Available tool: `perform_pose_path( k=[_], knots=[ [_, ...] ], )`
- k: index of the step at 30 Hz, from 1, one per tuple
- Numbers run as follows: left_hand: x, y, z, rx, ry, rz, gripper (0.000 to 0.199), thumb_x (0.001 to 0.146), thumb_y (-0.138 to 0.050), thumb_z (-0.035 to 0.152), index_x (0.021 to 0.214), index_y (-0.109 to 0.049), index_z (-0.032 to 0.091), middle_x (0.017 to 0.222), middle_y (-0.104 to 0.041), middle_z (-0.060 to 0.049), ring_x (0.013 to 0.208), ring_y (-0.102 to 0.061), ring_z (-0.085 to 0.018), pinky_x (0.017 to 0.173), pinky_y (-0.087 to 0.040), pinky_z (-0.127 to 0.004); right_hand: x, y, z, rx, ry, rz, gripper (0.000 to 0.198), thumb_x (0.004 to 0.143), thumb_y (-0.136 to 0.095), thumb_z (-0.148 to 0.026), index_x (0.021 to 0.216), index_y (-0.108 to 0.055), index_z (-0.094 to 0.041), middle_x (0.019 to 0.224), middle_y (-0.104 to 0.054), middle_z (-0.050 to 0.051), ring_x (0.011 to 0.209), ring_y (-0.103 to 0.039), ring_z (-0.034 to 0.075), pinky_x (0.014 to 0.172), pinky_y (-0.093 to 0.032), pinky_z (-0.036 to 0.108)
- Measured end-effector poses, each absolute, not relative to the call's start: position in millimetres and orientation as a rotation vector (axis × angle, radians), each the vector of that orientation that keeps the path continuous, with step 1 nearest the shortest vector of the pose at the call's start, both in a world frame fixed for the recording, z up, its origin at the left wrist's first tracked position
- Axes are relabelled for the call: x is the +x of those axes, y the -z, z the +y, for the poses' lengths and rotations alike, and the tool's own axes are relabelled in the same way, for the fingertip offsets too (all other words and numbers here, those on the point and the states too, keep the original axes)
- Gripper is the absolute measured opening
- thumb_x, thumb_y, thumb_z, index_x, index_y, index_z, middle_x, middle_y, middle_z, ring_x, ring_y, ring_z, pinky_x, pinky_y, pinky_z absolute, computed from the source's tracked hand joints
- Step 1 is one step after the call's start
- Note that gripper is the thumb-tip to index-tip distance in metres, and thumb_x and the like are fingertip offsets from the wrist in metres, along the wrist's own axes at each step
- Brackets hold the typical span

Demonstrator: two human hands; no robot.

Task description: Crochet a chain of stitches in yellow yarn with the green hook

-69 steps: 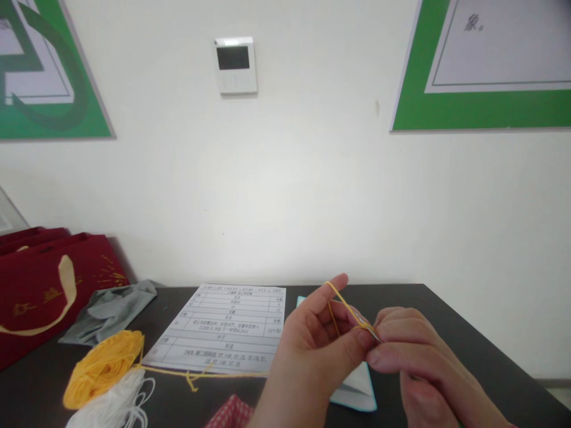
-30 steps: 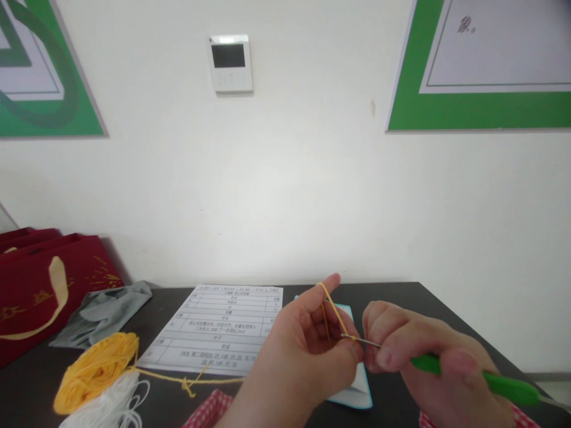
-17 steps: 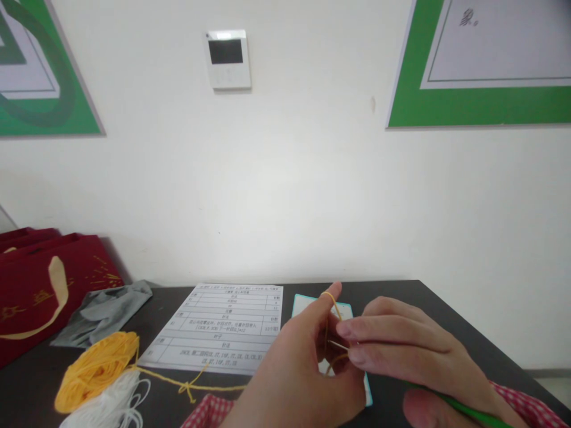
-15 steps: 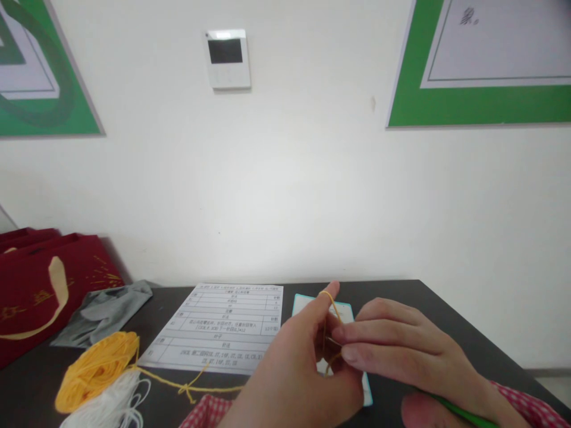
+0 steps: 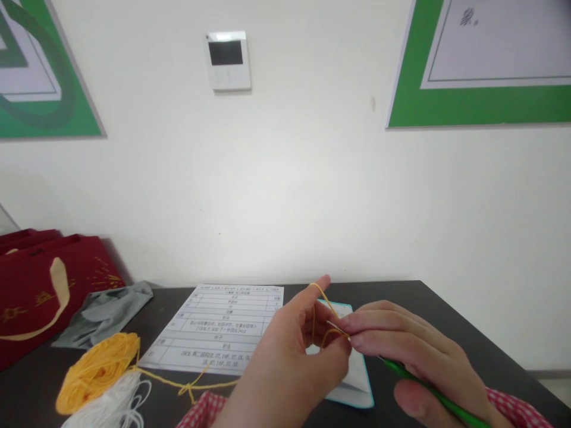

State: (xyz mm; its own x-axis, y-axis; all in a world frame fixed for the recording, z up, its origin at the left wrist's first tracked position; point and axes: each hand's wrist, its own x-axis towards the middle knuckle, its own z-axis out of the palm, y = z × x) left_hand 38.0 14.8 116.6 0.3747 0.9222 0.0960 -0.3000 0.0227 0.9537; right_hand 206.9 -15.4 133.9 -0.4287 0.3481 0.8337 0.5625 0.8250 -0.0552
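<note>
Yellow yarn (image 5: pixel 324 297) loops over the raised index finger of my left hand (image 5: pixel 292 351), whose thumb and other fingers are closed on a strand. In my right hand (image 5: pixel 419 339) lies a crochet hook with a green handle (image 5: pixel 435 392). Its metal tip (image 5: pixel 332 324) sticks out past my right fingertips, beside the yarn. The fingertips of both hands meet around the strand. A yellow yarn ball (image 5: pixel 100 371) rests at the lower left, its tail running across to my left hand. White yarn (image 5: pixel 104 404) lies just in front of it.
A printed sheet (image 5: pixel 209 333) lies left of my hands, and a white card with a blue edge (image 5: pixel 354 386) beneath them. Grey cloth (image 5: pixel 104 312) and dark red gift bags (image 5: pixel 57 279) stand at the left. The black table (image 5: pixel 401 291) meets the white wall.
My left hand has shifted slightly left and tilted, exposing more of the card. The hook tip now shows between the hands, and more of the green handle is visible under my right hand.
</note>
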Motion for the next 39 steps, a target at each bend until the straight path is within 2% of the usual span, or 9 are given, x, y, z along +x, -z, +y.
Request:
perform_pose_path(
  k=[3,6,11,15,19,23,27,31,39],
  knots=[
    [35.4,-121.5,13.9,1.140,-1.043,0.667,0.066,0.063,-0.078,0.014,0.128,-0.064,0.015,0.076,-0.068,0.003,0.063,-0.060,-0.009,0.062,-0.043,-0.025,208.2,-132.1,-13.9,-0.615,0.161,-2.050,0.027,0.105,-0.044,-0.036,0.104,-0.064,-0.020,0.090,-0.079,0.006,0.088,-0.076,0.014,0.080,-0.060,0.018],
    [29.7,-133.0,11.0,1.106,-0.987,0.668,0.065,0.065,-0.080,0.014,0.128,-0.063,0.014,0.077,-0.069,0.001,0.068,-0.062,-0.011,0.066,-0.045,-0.026,209.2,-129.6,-11.8,-0.601,0.101,-1.999,0.021,0.104,-0.047,-0.033,0.102,-0.064,-0.020,0.091,-0.077,0.006,0.087,-0.075,0.014,0.077,-0.061,0.019],
    [23.9,-146.2,7.7,1.118,-0.933,0.744,0.063,0.070,-0.081,0.019,0.130,-0.063,0.013,0.079,-0.071,0.000,0.073,-0.063,-0.012,0.073,-0.046,-0.028,209.4,-124.8,-11.2,-0.607,0.145,-1.986,0.021,0.104,-0.049,-0.031,0.096,-0.064,-0.020,0.089,-0.077,0.006,0.084,-0.074,0.013,0.074,-0.060,0.018],
    [24.4,-149.8,6.5,1.110,-0.949,0.757,0.060,0.072,-0.079,0.019,0.130,-0.062,0.012,0.076,-0.069,0.001,0.071,-0.062,-0.012,0.075,-0.046,-0.028,211.5,-123.5,-14.3,-0.636,0.183,-2.024,0.014,0.101,-0.054,-0.026,0.098,-0.066,-0.019,0.094,-0.078,0.007,0.089,-0.074,0.014,0.081,-0.061,0.019],
    [24.4,-148.4,9.9,1.083,-0.968,0.705,0.059,0.073,-0.079,0.023,0.129,-0.063,0.012,0.072,-0.069,0.001,0.070,-0.062,-0.013,0.073,-0.046,-0.029,209.5,-124.7,-15.1,-0.653,0.218,-1.980,0.008,0.097,-0.062,-0.022,0.098,-0.069,-0.018,0.094,-0.078,0.006,0.087,-0.074,0.012,0.081,-0.061,0.016],
    [24.6,-142.4,13.9,1.063,-0.970,0.677,0.064,0.068,-0.085,0.025,0.128,-0.065,0.013,0.071,-0.069,0.000,0.070,-0.064,-0.015,0.071,-0.047,-0.030,203.9,-124.4,-14.6,-0.640,0.257,-1.896,0.007,0.096,-0.064,-0.018,0.094,-0.071,-0.017,0.089,-0.078,0.005,0.082,-0.075,0.010,0.079,-0.061,0.013],
    [26.3,-140.3,10.0,1.070,-1.007,0.704,0.057,0.071,-0.084,0.024,0.126,-0.068,0.017,0.077,-0.069,-0.001,0.074,-0.065,-0.015,0.076,-0.048,-0.030,199.5,-123.1,-14.5,-0.648,0.237,-1.867,0.009,0.091,-0.068,-0.012,0.096,-0.073,-0.017,0.089,-0.078,0.005,0.079,-0.076,0.012,0.073,-0.063,0.014],
    [28.4,-142.6,6.5,1.085,-1.054,0.695,0.056,0.073,-0.083,0.024,0.127,-0.068,0.018,0.073,-0.068,0.001,0.072,-0.063,-0.015,0.075,-0.049,-0.030,199.2,-123.3,-15.7,-0.665,0.200,-1.823,0.015,0.091,-0.067,-0.012,0.100,-0.074,-0.022,0.089,-0.078,0.004,0.074,-0.076,0.014,0.066,-0.065,0.017],
    [36.0,-127.9,14.2,1.103,-1.092,0.554,0.058,0.070,-0.085,0.025,0.125,-0.069,0.021,0.068,-0.068,0.002,0.068,-0.062,-0.013,0.072,-0.048,-0.029,199.7,-119.1,-16.9,-0.763,0.370,-1.825,0.015,0.087,-0.062,-0.007,0.094,-0.067,-0.019,0.085,-0.075,0.004,0.072,-0.074,0.013,0.068,-0.063,0.016]
  ],
)
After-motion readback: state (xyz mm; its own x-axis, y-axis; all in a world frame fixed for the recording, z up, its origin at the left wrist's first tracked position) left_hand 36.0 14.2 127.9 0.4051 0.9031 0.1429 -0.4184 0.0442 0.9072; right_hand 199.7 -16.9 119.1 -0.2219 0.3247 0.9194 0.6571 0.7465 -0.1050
